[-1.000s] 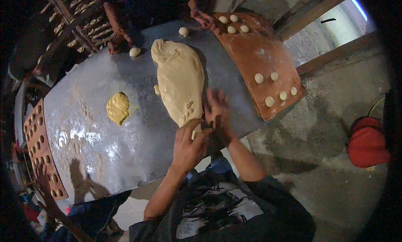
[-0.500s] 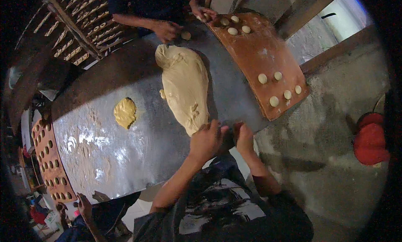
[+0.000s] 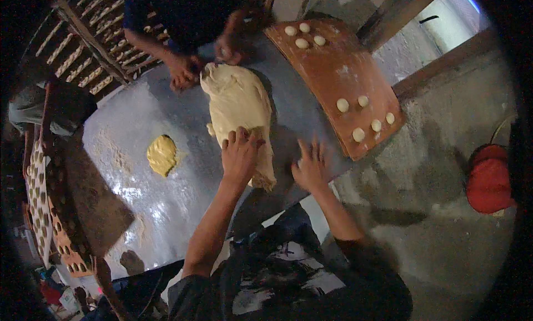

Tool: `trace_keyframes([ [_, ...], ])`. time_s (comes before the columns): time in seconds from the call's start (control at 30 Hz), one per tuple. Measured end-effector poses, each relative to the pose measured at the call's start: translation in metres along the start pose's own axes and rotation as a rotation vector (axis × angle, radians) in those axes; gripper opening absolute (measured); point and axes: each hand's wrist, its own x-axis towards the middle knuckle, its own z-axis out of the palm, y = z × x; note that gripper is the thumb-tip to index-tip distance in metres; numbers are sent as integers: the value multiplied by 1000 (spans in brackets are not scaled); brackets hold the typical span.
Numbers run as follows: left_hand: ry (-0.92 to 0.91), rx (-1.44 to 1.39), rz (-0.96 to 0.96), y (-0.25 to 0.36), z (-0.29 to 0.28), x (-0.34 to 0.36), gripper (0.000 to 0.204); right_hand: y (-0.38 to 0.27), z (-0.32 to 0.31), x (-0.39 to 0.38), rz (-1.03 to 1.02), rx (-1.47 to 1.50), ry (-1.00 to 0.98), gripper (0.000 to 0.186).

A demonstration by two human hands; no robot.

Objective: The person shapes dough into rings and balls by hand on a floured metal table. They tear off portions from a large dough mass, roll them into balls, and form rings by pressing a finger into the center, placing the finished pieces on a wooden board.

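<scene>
A long mass of pale dough (image 3: pixel 236 101) lies on the grey metal table, its narrow end toward me. My left hand (image 3: pixel 241 157) rests on the near part of this dough, with the fingers curled into its surface. To the right of the dough, my right hand (image 3: pixel 312 168) is held over the table's near edge, fingers apart and nothing in them, slightly blurred. At the far end a co-worker's two hands are close to the dough; one hand (image 3: pixel 185 71) is beside its left corner, and what they hold cannot be made out.
Left of the dough sits a yellow lump (image 3: pixel 162 155) on the metal table (image 3: pixel 191 193). An orange-brown board (image 3: pixel 333 71) with several dough balls lies at the right. At far left are a pale tray (image 3: pixel 38 210) and another board (image 3: pixel 69 251) bearing small pieces. Racks (image 3: pixel 91 35) stand behind.
My left hand has moved from the dough's near tip farther up onto it. My right hand has opened. The co-worker's hands have shifted left, and a pale tray has appeared at far left.
</scene>
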Motion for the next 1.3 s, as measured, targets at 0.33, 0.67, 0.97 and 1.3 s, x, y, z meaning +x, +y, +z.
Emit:
trace_keyframes([
  [0.33, 16, -80, 67, -4, 1, -21, 17, -3, 7, 69, 66, 281, 90, 51],
  [0.67, 170, -559, -332, -10, -35, -98, 17, -19, 24, 63, -104, 136, 92, 48],
  [0.97, 161, -649, -304, 1, -40, -112, 21, -12, 24, 76, -138, 231, 74, 45],
  [1.3, 273, -541, -439, -6, -37, -137, 31, -10, -3, 91, -218, 548, 234, 48],
])
